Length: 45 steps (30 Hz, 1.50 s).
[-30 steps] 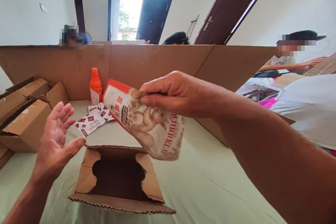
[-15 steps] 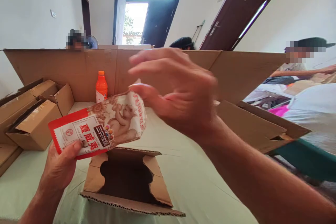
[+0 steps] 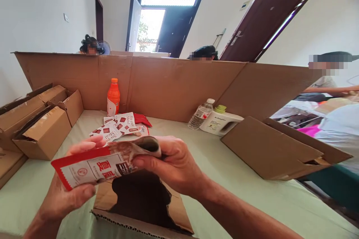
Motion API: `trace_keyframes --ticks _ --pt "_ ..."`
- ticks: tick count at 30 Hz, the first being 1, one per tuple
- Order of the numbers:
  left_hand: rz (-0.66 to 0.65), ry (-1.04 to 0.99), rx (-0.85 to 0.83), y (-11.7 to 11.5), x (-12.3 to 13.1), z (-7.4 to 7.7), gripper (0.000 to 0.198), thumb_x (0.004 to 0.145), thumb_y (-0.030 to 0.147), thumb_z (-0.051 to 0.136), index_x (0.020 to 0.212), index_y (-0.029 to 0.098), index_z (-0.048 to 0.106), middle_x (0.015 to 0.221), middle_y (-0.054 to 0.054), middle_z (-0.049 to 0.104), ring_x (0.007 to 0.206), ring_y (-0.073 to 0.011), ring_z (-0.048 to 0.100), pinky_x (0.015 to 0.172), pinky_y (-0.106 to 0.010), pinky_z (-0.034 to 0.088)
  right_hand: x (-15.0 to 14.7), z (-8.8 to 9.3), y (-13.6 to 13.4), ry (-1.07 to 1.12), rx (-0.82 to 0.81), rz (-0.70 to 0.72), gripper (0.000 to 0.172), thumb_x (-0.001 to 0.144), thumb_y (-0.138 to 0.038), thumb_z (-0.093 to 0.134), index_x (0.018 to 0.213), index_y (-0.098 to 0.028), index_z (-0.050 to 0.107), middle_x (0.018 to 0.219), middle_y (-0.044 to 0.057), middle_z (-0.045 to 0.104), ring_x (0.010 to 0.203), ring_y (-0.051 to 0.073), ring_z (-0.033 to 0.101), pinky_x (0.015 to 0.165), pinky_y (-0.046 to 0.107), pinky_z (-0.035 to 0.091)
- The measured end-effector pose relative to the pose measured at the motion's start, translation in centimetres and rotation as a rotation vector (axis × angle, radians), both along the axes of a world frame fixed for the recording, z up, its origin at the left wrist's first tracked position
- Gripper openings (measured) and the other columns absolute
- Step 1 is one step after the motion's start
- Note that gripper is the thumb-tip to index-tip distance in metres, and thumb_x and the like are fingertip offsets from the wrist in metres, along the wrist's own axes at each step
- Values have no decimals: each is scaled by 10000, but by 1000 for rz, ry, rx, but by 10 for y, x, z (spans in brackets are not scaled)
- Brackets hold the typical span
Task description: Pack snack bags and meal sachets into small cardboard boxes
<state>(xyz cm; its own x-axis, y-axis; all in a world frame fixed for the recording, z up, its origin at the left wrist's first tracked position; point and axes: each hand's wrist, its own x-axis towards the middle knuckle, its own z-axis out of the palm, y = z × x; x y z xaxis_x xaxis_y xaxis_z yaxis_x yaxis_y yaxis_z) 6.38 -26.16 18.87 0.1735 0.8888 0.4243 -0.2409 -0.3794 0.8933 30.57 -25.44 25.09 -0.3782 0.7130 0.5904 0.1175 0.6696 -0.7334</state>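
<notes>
Both hands (image 3: 66,198) (image 3: 174,164) now on packet (image 3: 89,166)

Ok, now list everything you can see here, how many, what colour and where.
table: 1, pale green cover
cardboard wall: 1, brown, across the far side
orange bottle: 1, orange, upright by the cardboard wall
sachets: several, red and white, beside the orange bottle
jug: 1, white, green cap, right of centre
water bottle: 1, clear, beside the jug
boxes: several, brown, left edge
flat box: 1, brown, right
open box: 1, brown, nearest table edge
snack pouch: 1, red and white, held over the open box
people: 3, beyond the wall and at right
left hand: 1, grip on the pouch's red end
right hand: 1, grip on its folded end
</notes>
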Motion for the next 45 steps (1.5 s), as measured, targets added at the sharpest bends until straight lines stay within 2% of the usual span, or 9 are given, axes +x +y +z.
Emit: trace_keyframes --ticks 4,10,16,22,25,29,33,37,45 --pt "-265 89 144 1 -11 13 491 803 457 801 1266 354 673 1303 -128 708 1118 -370 714 833 -485 638 6 -16 -5 14 -17 48 196 930 -360 666 980 -205 775 869 34 764 773 166 690 694 267 561" --pt "-16 336 212 1 4 24 237 769 186 782 997 249 765 1013 -85 807 797 -228 773 641 -254 621 27 0 -13 -296 -125 59 203 911 -252 660 1062 -184 777 962 56 792 839 170 702 750 269 559" --pt "-173 342 29 -9 27 33 207 802 246 749 1008 233 767 912 -44 805 654 -183 735 558 -236 593 48 20 -36 -528 -136 -69 195 921 -168 606 973 -186 794 743 1 762 595 103 623 558 208 465" --pt "-135 -21 -121 -4 29 25 459 913 559 591 1294 314 667 1062 -34 782 880 -260 755 751 -396 644 63 -16 -43 51 -315 -197 198 917 -409 707 873 -244 806 773 18 788 685 188 743 659 310 626" --pt "-137 302 -46 -4 28 22 259 935 338 573 1129 292 738 1106 -31 769 1031 -261 713 885 -397 594 66 -42 -41 392 -351 -274 201 825 -489 796 902 -304 807 853 14 809 764 234 773 732 410 667" --pt "-58 786 110 -9 32 24 266 843 202 553 1055 248 707 1018 -32 749 780 -207 673 560 -277 507 62 -72 -40 436 -409 -338 235 808 -486 810 903 -271 807 906 39 814 839 265 776 802 444 660" --pt "-150 888 440 -16 40 28 170 821 140 507 869 215 652 832 -38 708 815 -214 653 799 -369 532 62 -85 -42 419 -412 -424 301 816 -527 786 931 -250 808 930 54 816 863 267 773 837 442 650" --pt "-472 1129 550 -22 48 27 215 932 324 539 784 217 652 753 -38 683 807 -241 653 993 -471 470 59 -81 -44 207 -386 -420 286 875 -493 718 944 -231 812 880 45 815 803 248 768 767 393 656" --pt "-184 1418 698 -25 34 25 462 827 643 670 773 184 668 817 -117 695 847 -342 648 1033 -644 391 72 -42 -61 -338 -43 -479 217 949 -235 576 970 -227 791 862 34 804 683 187 717 656 296 593"
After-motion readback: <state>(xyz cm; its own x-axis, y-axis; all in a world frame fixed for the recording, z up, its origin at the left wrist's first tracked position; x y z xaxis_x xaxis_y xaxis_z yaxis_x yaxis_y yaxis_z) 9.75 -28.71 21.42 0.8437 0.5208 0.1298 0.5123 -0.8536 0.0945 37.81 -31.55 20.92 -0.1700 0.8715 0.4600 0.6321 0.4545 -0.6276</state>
